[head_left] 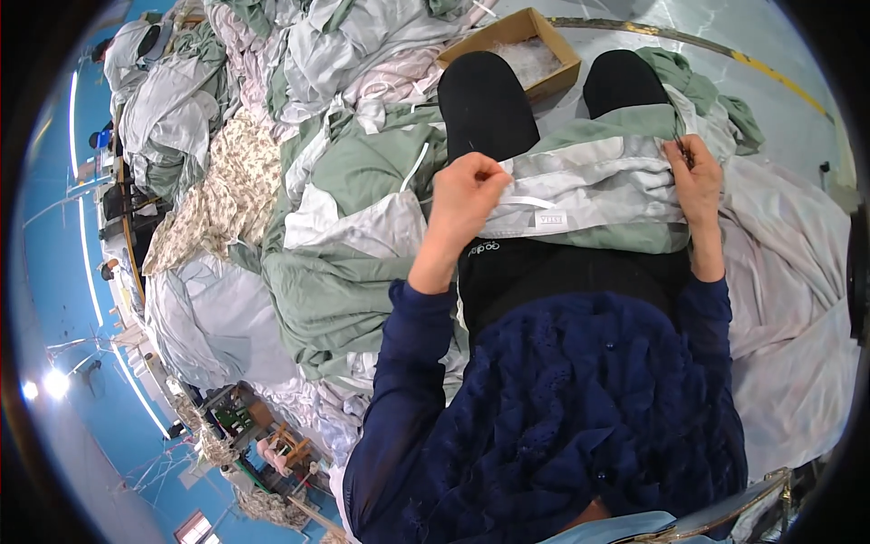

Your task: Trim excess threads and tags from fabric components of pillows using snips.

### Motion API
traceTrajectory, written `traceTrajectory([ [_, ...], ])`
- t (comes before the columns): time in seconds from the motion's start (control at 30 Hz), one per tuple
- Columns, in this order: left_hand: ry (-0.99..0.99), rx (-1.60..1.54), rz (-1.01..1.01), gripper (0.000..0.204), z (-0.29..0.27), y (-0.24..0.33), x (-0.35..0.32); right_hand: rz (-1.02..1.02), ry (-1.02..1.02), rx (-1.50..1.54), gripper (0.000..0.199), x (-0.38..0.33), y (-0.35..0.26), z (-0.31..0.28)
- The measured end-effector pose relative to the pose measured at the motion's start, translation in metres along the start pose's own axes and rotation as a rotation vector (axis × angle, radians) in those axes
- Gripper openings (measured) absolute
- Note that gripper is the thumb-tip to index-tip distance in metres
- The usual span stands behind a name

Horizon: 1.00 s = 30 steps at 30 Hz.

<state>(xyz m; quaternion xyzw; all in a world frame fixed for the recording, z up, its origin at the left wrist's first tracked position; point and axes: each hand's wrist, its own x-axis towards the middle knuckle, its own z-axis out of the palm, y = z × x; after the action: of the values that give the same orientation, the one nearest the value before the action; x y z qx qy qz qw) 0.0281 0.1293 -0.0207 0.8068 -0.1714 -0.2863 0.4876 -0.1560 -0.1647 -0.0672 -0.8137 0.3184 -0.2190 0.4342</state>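
Observation:
Across my lap lies a green and white-grey patterned cloth [598, 181] with a white tie strip [528, 201] and a small white label [549, 218] on it. My left hand [467, 195] is closed in a pinch beside the cloth's left edge. Whatever lies between its fingertips is too small to make out. At the cloth's right edge, my right hand [698, 181] is closed around small dark thread snips [683, 150], mostly hidden by the fingers. This hand also touches the cloth there.
Heaped green and white fabric [353, 263] fills the left side, with a floral cloth [237, 195] among it. A cardboard box [555, 83] holding pale scraps stands beyond my knees. Pale pinkish cloth [788, 272] drapes at my right. Other people and work tables appear at the far left.

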Motion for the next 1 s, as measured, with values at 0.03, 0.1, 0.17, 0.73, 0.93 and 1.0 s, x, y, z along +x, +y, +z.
traceTrajectory([
  [0.03, 0.020, 0.157, 0.118, 0.012, 0.008, 0.001, 0.003, 0.000, 0.002, -0.001, 0.018, 0.000, 0.001, 0.000],
  [0.1, 0.085, 0.302, 0.139, 0.015, 0.016, 0.003, 0.005, 0.005, 0.007, -0.062, 0.019, 0.000, 0.002, -0.001],
  [0.17, 0.130, 0.594, 0.233, 0.018, 0.020, 0.007, 0.005, -0.007, 0.017, -0.050, 0.018, 0.000, -0.002, 0.000],
  [0.73, -0.124, -0.702, -0.252, 0.014, -0.041, -0.030, 0.007, 0.016, -0.022, -0.015, 0.018, 0.001, 0.008, 0.000],
  [0.93, -0.081, -0.395, 0.017, 0.013, -0.035, 0.004, -0.004, 0.016, -0.017, 0.044, 0.018, 0.002, 0.011, -0.001],
  [1.0, -0.175, -0.584, 0.032, 0.012, -0.031, 0.011, -0.008, -0.004, 0.008, 0.080, 0.018, 0.002, 0.010, -0.001],
])
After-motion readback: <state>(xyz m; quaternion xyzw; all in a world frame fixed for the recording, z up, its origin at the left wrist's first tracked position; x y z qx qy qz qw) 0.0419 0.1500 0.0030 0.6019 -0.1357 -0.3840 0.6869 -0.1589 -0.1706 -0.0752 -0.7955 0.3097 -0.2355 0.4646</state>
